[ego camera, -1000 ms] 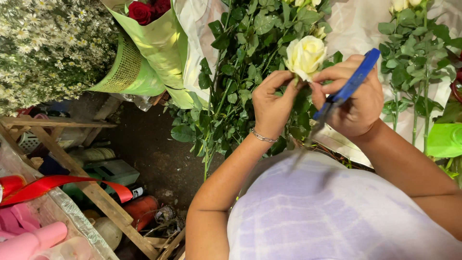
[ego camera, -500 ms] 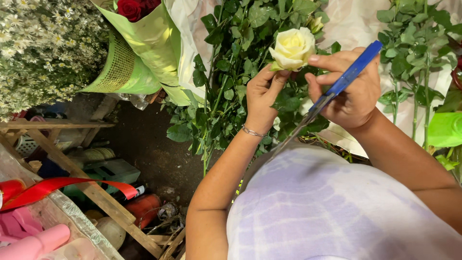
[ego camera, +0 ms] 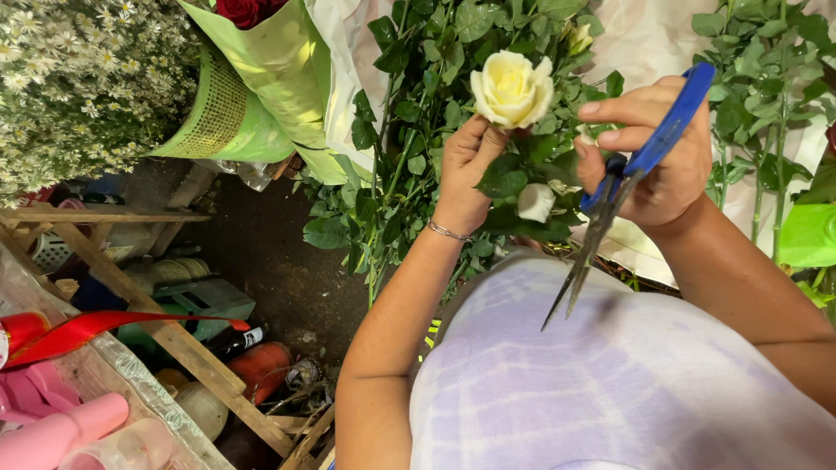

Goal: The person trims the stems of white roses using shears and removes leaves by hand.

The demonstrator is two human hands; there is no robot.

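While pinching the cream rose (ego camera: 511, 87), left fingers (ego camera: 470, 144); right hand (ego camera: 649, 152) wrapped around blue scissors (ego camera: 627, 178).

A mass of small white daisy-like flowers (ego camera: 74, 83) fills the upper left, beside dark red roses (ego camera: 252, 10) wrapped in glossy green paper (ego camera: 279, 78) and a green mesh sleeve (ego camera: 213, 113). Below, a rough wooden frame (ego camera: 165, 335) crosses over a shiny red ribbon (ego camera: 96, 326), pink plastic tubes (ego camera: 52, 431) and an orange-red bottle (ego camera: 261, 365) lying on the dark ground.
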